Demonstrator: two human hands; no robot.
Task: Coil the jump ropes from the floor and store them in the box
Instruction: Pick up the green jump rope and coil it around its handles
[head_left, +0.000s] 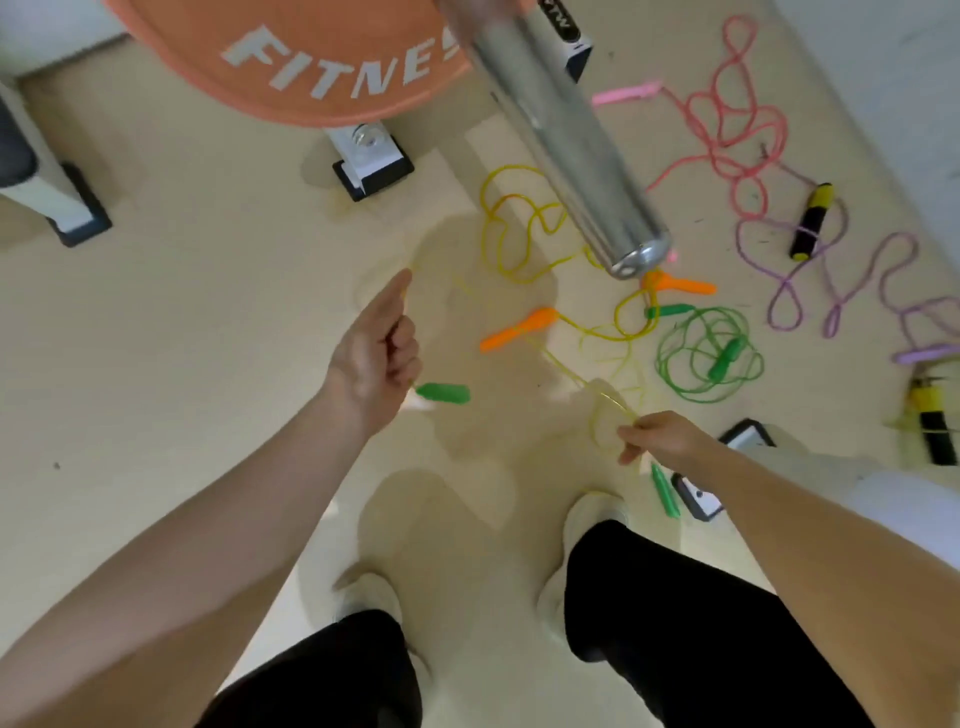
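Note:
My left hand (382, 345) grips a green jump-rope handle (443, 392), its fingers curled round the top end and the thumb raised. My right hand (662, 439) pinches a thin yellow cord (608, 395) that runs blurred between both hands; a second green handle (666, 491) hangs below it. On the floor lie a yellow rope (511, 228) with orange handles (517, 328), a coiled green rope (709, 353), a pink rope (727, 119) and a purple rope (841, 280). No box is in view.
A barbell sleeve (571, 140) juts over the ropes, with an orange weight plate (311, 57) marked FITNESS behind it. Rack feet (371, 163) stand on the beige floor. Two black-and-yellow handles (811, 221) (932, 421) lie at the right. My shoes (592, 514) are below.

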